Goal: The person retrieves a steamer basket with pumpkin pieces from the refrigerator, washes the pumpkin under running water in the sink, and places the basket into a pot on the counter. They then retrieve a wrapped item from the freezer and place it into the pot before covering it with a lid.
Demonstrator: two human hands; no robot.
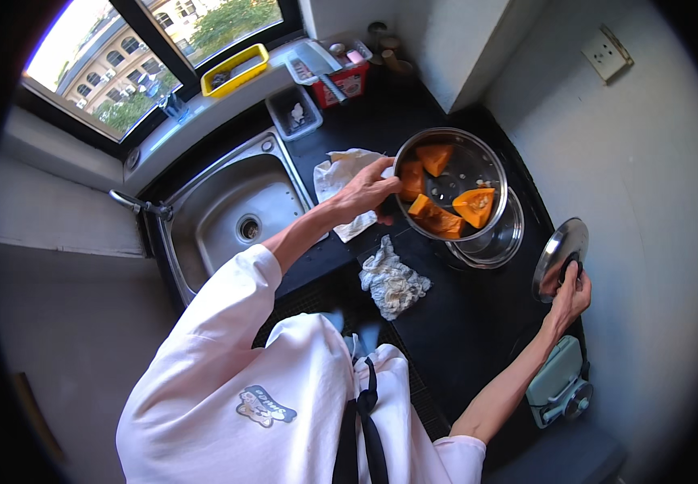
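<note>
My left hand (370,189) grips the rim of a stainless steel steamer pot (494,154) from its left side. Inside it lie several chunks of orange pumpkin (474,206), and small holes show in its bottom. The steamer is tilted and partly covers another steel pot (509,236) on the counter below; whether the two touch, I cannot tell. Out to the right, my right hand (571,296) holds a round metal lid (557,257) by its dark knob, close to the wall.
A crumpled rag (392,281) and a white cloth (349,172) lie on the black counter. At left is a steel sink (228,212) with a faucet (143,202). A plastic tub (294,115), red basket (343,85) and cleaver stand behind. A mint-green appliance (557,381) sits by the right wall.
</note>
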